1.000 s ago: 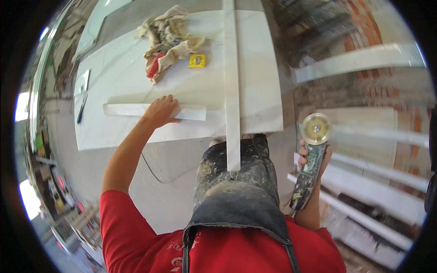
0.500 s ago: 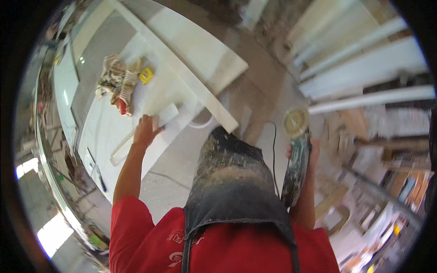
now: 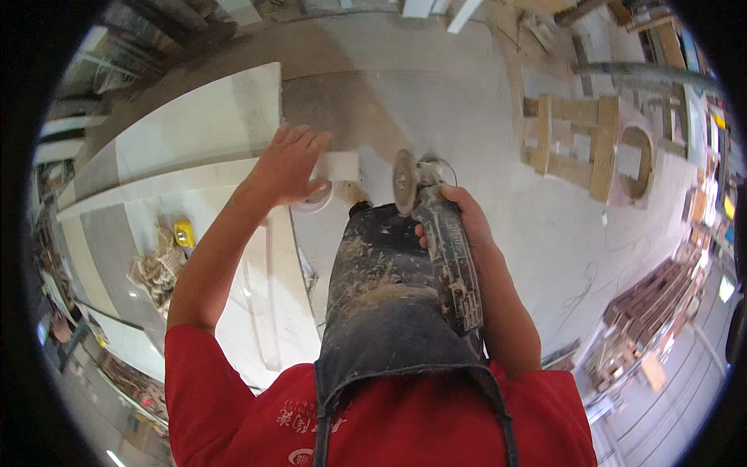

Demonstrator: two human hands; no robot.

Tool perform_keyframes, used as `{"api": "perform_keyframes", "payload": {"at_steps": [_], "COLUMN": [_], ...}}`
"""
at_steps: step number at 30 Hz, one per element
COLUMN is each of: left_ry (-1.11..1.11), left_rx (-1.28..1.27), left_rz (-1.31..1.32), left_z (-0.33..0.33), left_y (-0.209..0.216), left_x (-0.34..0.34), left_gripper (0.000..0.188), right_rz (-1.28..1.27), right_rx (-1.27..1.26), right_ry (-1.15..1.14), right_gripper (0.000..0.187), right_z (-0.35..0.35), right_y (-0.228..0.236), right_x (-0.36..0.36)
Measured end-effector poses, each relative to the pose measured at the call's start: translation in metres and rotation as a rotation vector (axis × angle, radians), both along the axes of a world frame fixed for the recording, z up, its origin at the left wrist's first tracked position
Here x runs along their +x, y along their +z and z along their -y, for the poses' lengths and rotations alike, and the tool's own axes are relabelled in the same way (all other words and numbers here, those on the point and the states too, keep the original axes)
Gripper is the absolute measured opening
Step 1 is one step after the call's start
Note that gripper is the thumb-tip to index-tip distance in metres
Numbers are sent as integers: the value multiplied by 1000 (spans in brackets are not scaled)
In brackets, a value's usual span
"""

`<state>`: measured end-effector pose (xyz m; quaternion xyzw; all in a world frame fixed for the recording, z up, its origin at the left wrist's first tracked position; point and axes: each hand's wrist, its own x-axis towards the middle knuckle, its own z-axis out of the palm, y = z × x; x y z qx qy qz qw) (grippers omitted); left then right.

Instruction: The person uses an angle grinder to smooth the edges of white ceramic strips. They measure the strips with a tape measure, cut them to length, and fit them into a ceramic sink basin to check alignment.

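My left hand lies across the long white strip near its right end. Its fingers stretch past the far edge, and the thumb points toward the near edge. In my right hand is a dusty dark green angle grinder, its body held in front of my apron. The round disc sits at the far end of the tool, apart from the strip. A shorter pale strip lies on the white slab below my left forearm.
A yellow tape measure and a crumpled, stained cloth glove lie on the slab. Another pale panel extends beyond the strip. On the floor at right stand a wooden frame and a stack of brown pieces.
My left hand has gone from the short strip to the long strip's end. The grinder has come inward, toward my left hand. The view has turned right.
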<state>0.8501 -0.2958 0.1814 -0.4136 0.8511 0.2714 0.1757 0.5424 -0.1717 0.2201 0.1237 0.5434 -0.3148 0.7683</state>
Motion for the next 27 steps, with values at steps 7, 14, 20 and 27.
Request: {"api": "perform_keyframes", "payload": {"at_steps": [7,14,20,27], "left_ry": [76,40,26,53], "left_rx": [169,-22,-135,-85], "left_rz": [-74,-235,-316,-289], "left_z": [-7,-21,-25,-26], "left_y": [-13,-28,-36,-32], "left_x": [21,32,34,33], "left_gripper": [61,59,51,55], "right_rz": [-34,-25,-17,-81], "right_rx": [57,-25,-72,-47], "right_ry": [0,17,28,55], "right_gripper": [41,49,50,54], "right_z": [-19,-29,-31,-26], "right_y": [-4,-16,-24,-14], "right_x": [56,70,79,87]}}
